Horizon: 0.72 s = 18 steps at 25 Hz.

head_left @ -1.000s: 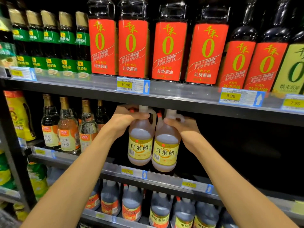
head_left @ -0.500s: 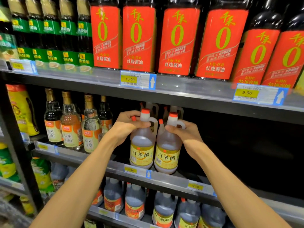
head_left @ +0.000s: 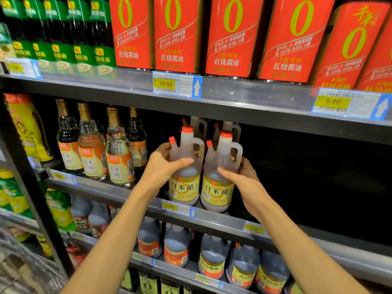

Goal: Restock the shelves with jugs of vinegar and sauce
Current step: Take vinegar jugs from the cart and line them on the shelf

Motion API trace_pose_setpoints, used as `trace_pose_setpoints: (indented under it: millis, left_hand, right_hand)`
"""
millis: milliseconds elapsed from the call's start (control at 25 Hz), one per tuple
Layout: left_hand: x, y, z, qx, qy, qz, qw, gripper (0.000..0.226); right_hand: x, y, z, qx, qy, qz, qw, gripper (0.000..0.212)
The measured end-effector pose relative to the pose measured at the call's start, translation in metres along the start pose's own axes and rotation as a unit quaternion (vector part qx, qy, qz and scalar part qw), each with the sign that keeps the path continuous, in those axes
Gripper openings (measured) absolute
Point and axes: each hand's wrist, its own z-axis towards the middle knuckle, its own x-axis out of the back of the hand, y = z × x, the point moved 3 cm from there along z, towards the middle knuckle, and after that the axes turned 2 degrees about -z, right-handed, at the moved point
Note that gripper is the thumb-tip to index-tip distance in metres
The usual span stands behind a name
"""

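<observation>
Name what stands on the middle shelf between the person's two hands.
In the head view, two white vinegar jugs stand side by side: the left jug under the left hand, the right jug against the right hand.

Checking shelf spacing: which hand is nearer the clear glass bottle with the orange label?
Left. The left hand grips the left jug, just right of the glass bottle. The right hand holds the right jug, farther away.

I see my left hand (head_left: 163, 164) curled around the shoulder of a translucent plastic vinegar jug with an orange cap and yellow label (head_left: 185, 166). My right hand (head_left: 239, 179) grips its twin (head_left: 218, 177) just right of it. Both jugs stand on the grey metal middle shelf (head_left: 222, 217), right of the glass bottles (head_left: 118, 158).
</observation>
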Motion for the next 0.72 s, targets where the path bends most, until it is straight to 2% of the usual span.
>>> trace_pose_setpoints:
  millis: [120, 200, 320, 480, 720]
  left_hand:
    - [0.001, -0.024, -0.017, 0.036, -0.01, 0.027, 0.999, 0.093]
    - [0.0, -0.032, -0.021, 0.044, -0.025, 0.051, 0.997, 0.09]
    - [0.0, -0.037, -0.02, 0.05, -0.01, 0.11, 0.993, 0.087]
    - [0.0, -0.043, -0.013, 0.044, -0.001, 0.129, 0.991, 0.087]
    - [-0.002, -0.043, 0.003, 0.046, -0.031, 0.125, 0.991, 0.08]
  right_hand:
    - [-0.014, 0.02, -0.011, -0.008, 0.02, -0.015, 1.0, 0.067]
    - [-0.017, 0.025, -0.01, 0.002, 0.029, -0.031, 0.999, 0.064]
    - [-0.013, 0.026, -0.005, 0.005, 0.018, -0.064, 0.998, 0.056]
    - [-0.009, 0.028, -0.002, -0.016, 0.013, -0.086, 0.996, 0.069]
    - [-0.006, 0.029, 0.007, -0.025, 0.001, -0.096, 0.995, 0.083]
